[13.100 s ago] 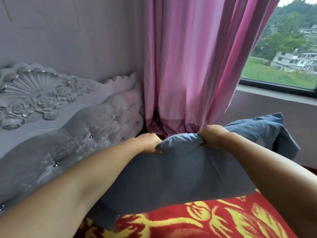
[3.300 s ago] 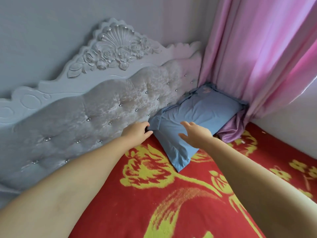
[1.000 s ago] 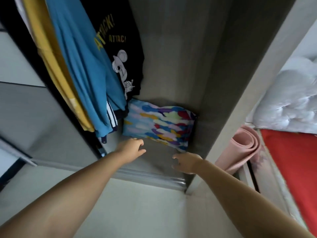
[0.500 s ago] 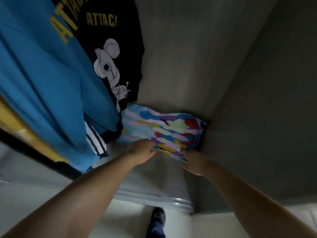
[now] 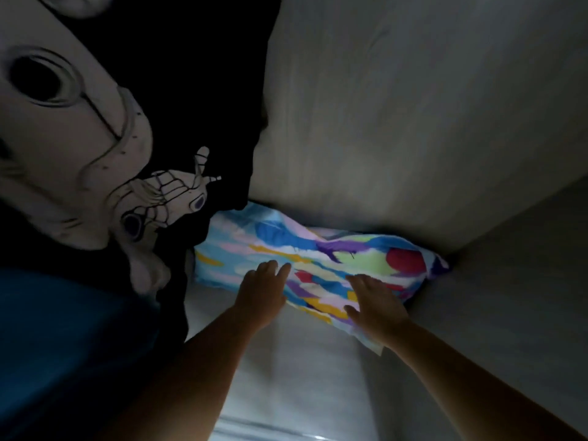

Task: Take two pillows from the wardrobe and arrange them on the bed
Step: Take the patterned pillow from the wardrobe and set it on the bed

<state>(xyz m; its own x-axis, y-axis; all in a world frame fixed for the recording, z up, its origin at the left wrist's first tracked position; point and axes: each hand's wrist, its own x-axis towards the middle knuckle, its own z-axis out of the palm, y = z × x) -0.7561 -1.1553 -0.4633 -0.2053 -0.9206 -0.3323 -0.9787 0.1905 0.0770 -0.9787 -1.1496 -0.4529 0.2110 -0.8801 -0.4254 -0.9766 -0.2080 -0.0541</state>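
Observation:
A pillow [image 5: 321, 259] with a pattern of blue, yellow, purple and red patches lies on the wardrobe floor [image 5: 296, 370] against the back wall. Its left end is tucked under hanging clothes. My left hand [image 5: 262, 291] reaches its near edge, fingers straight and touching the cover. My right hand [image 5: 375, 302] lies flat on top of the pillow's near right part, and a corner of the cover shows below the wrist. The bed and the other pillow are out of view.
A black printed T-shirt [image 5: 133, 160] and a blue garment [image 5: 57, 338] hang close on the left, over the pillow's left end. The wardrobe's back panel [image 5: 397, 116] and right side panel [image 5: 515, 297] box in the pillow.
My head has moved deeper into the wardrobe. Both hands have gone forward from the pillow's front edge onto it. The pillow's near right corner now lies closer to me.

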